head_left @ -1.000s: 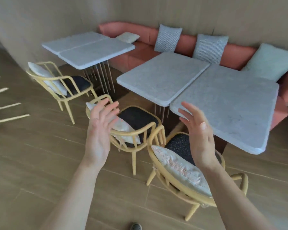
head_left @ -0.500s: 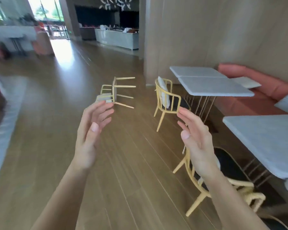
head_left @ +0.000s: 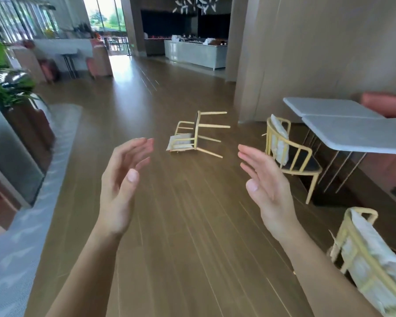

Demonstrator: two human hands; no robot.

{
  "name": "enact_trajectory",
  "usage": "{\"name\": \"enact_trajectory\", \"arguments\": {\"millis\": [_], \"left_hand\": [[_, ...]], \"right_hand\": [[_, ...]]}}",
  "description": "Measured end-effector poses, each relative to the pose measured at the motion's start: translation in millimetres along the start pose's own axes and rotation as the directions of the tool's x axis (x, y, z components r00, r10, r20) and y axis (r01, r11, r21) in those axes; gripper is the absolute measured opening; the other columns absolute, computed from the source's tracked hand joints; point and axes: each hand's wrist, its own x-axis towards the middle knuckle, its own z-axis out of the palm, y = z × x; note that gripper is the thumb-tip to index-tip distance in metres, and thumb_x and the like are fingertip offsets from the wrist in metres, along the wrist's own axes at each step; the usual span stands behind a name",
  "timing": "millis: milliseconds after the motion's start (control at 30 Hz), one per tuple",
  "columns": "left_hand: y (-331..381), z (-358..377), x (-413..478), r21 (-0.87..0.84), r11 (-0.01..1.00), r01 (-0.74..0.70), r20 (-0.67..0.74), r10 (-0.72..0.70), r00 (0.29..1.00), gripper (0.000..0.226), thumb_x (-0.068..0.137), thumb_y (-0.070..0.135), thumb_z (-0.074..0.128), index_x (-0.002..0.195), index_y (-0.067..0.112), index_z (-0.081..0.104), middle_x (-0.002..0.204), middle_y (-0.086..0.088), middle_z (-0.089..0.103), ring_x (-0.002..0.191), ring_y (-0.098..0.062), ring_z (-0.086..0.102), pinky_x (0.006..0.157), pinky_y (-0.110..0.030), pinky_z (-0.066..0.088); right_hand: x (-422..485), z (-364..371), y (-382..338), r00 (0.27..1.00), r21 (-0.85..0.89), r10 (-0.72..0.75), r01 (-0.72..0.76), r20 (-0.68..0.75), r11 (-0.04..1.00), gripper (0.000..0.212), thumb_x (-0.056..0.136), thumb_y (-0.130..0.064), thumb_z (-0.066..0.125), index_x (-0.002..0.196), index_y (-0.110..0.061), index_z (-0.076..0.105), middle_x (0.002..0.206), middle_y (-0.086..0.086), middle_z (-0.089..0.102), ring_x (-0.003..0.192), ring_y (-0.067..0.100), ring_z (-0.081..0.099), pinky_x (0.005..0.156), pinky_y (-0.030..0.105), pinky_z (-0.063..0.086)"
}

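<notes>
A yellow chair [head_left: 196, 135] lies tipped over on the wooden floor, a few steps ahead, its legs pointing right and a pale cushion against its back. My left hand [head_left: 121, 179] and my right hand [head_left: 264, 183] are raised in front of me, palms facing each other, fingers relaxed and holding nothing. Both hands are well short of the fallen chair.
An upright yellow chair [head_left: 288, 154] stands at a grey table [head_left: 352, 133] on the right. Another yellow chair with a cushion [head_left: 366, 255] is near my right forearm. A salmon bench [head_left: 386, 106] lines the right wall. A planter [head_left: 12, 92] and a grey rug [head_left: 32, 202] are on the left.
My view has swung left from the tables and bench to the open floor, bringing the fallen chair to the centre. Both hands stay raised and empty.
</notes>
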Motion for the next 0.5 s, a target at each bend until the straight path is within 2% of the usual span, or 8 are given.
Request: {"name": "enact_trajectory", "arguments": {"millis": [233, 367, 500], "left_hand": [[-103, -29, 94, 0.009, 1.0, 0.019, 0.004, -0.019, 1.0, 0.063, 0.096, 0.071, 0.061, 0.142, 0.029, 0.059, 0.148, -0.01, 0.063, 0.142, -0.036, 0.056, 0.115, -0.044, 0.044], [-148, -50, 158, 0.058, 0.998, 0.017, 0.022, -0.018, 1.0, 0.061, 0.098, 0.07, 0.059, 0.142, 0.028, 0.059, 0.148, -0.008, 0.064, 0.142, -0.035, 0.056, 0.114, -0.045, 0.045], [-187, -85, 223, 0.082, 0.996, 0.023, -0.043, -0.019, 0.999, 0.061, 0.099, 0.07, 0.058, 0.142, 0.027, 0.06, 0.147, -0.009, 0.064, 0.143, -0.038, 0.055, 0.114, -0.05, 0.045]], "right_hand": [[106, 28, 92, 1.0, -0.003, 0.01, -0.009, 0.012, 1.0, 0.094, 0.087, -0.075, 0.06, 0.148, -0.004, 0.047, 0.153, 0.007, 0.053, 0.145, 0.02, 0.05, 0.119, 0.043, 0.042], [184, 49, 145, 1.0, 0.061, 0.005, -0.005, -0.002, 0.998, 0.093, 0.086, -0.076, 0.06, 0.148, -0.006, 0.047, 0.152, 0.006, 0.054, 0.144, 0.018, 0.05, 0.121, 0.044, 0.04], [269, 87, 188, 0.999, 0.121, 0.009, -0.012, 0.031, 0.993, 0.093, 0.085, -0.072, 0.063, 0.147, -0.004, 0.047, 0.152, 0.006, 0.055, 0.144, 0.019, 0.05, 0.121, 0.045, 0.039]]}}
